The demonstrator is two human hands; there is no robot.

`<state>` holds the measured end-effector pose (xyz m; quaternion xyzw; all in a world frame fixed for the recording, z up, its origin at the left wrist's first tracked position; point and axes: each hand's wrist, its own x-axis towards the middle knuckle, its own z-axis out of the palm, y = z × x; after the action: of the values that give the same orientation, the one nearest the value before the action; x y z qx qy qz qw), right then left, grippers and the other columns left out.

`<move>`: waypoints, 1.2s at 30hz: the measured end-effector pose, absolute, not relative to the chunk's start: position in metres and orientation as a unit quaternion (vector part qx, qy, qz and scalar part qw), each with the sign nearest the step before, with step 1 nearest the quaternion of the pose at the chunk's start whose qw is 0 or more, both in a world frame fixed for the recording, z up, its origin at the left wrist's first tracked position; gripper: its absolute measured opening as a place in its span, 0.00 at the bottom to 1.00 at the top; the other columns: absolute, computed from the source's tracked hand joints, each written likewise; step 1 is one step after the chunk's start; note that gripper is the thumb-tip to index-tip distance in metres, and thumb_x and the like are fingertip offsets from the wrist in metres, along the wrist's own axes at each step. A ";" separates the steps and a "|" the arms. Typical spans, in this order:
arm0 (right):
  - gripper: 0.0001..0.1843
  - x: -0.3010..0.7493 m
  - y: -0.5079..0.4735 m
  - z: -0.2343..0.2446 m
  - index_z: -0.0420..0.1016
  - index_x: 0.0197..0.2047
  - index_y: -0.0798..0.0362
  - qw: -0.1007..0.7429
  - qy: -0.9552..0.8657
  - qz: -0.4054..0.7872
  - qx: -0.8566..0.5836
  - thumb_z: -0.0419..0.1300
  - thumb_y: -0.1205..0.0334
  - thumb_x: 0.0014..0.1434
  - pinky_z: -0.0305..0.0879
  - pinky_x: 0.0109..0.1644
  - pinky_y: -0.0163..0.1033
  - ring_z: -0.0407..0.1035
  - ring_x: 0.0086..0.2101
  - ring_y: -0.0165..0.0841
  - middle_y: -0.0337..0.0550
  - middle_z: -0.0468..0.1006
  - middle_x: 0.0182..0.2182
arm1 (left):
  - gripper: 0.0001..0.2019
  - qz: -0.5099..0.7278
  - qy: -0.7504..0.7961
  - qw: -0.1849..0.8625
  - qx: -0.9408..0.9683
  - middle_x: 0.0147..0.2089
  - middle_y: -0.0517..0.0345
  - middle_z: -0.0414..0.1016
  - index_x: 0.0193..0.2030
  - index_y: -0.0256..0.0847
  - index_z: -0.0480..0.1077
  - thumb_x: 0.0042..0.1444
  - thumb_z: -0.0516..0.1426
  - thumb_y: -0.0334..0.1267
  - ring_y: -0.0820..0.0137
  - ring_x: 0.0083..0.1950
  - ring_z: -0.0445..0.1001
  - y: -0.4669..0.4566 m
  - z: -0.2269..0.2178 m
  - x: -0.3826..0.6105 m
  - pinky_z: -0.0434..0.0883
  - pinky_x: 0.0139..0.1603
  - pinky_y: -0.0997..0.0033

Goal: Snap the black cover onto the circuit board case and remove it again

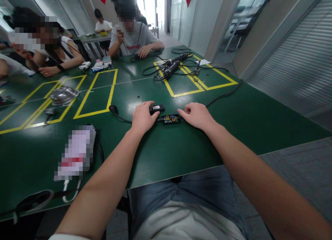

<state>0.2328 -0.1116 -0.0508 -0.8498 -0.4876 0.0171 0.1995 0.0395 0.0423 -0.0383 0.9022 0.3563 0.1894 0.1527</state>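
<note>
An open black plastic case (171, 119) lies on the green table in front of me, its circuit board, coils and coloured wires exposed. Just behind it is a black cover (157, 108) with a white label. My left hand (145, 118) has its thumb and fingers around the cover's left end. Beneath that hand passes a cable with a round black plug (113, 109) on its end. At the case's right end, my right hand (198, 116) is closed with curled fingers where the black cable (220, 98) comes in; the fingers partly hide the grip.
Electric screwdrivers (172, 68) with tangled cords lie at the back right. Yellow tape (90, 114) marks rectangles on the table (176, 150). A clear plastic tray (64, 95) and a blurred-out pouch (76, 151) with a white cable are at left. Several people (135, 39) sit across.
</note>
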 end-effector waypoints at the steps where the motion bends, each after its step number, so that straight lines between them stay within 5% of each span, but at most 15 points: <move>1: 0.27 0.233 -0.112 -0.050 0.65 0.23 0.47 0.210 -0.485 0.022 -0.849 0.61 0.45 0.72 0.54 0.39 0.45 0.66 0.32 0.40 0.46 0.78 0.28 | 0.19 0.190 0.355 0.169 0.900 0.65 0.45 0.84 0.65 0.45 0.79 0.68 0.67 0.37 0.48 0.67 0.79 0.046 -0.041 0.039 0.75 0.70 0.44; 6: 0.27 0.234 -0.112 -0.049 0.67 0.25 0.47 0.252 -0.477 0.040 -0.841 0.55 0.44 0.76 0.55 0.39 0.45 0.67 0.32 0.40 0.47 0.79 0.29 | 0.21 0.257 0.249 0.205 0.911 0.59 0.47 0.85 0.66 0.43 0.81 0.68 0.66 0.41 0.52 0.60 0.81 0.050 -0.039 0.037 0.77 0.67 0.45; 10: 0.29 0.233 -0.112 -0.050 0.69 0.27 0.47 0.262 -0.479 0.038 -0.837 0.52 0.41 0.78 0.56 0.40 0.45 0.69 0.33 0.40 0.47 0.81 0.30 | 0.21 0.199 0.131 0.237 0.942 0.59 0.47 0.83 0.66 0.43 0.82 0.68 0.66 0.43 0.53 0.60 0.80 0.039 -0.035 0.036 0.78 0.65 0.48; 16: 0.29 0.230 -0.110 -0.052 0.73 0.28 0.48 0.239 -0.475 0.030 -0.846 0.62 0.33 0.71 0.57 0.42 0.45 0.71 0.34 0.41 0.45 0.80 0.30 | 0.20 0.137 0.096 0.217 0.962 0.58 0.46 0.83 0.65 0.43 0.83 0.68 0.66 0.42 0.52 0.60 0.79 0.036 -0.038 0.037 0.76 0.69 0.44; 23: 0.31 0.229 -0.107 -0.054 0.72 0.26 0.47 0.234 -0.470 0.016 -0.851 0.62 0.31 0.69 0.58 0.42 0.46 0.71 0.34 0.42 0.46 0.80 0.29 | 0.20 0.132 0.091 0.204 0.966 0.60 0.46 0.84 0.65 0.44 0.82 0.69 0.66 0.41 0.52 0.60 0.80 0.036 -0.036 0.037 0.76 0.68 0.45; 36: 0.23 0.231 -0.110 -0.052 0.69 0.27 0.47 0.268 -0.537 0.033 -0.799 0.62 0.46 0.71 0.57 0.41 0.45 0.68 0.33 0.39 0.43 0.78 0.29 | 0.20 0.116 0.104 0.205 0.966 0.60 0.46 0.86 0.66 0.42 0.80 0.69 0.65 0.40 0.52 0.61 0.82 0.028 -0.034 0.040 0.76 0.69 0.45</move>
<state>0.2313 -0.1102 -0.0519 -0.7994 -0.5365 0.0332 0.2684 0.0396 0.0283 -0.0345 0.9663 0.1039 0.1157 0.2054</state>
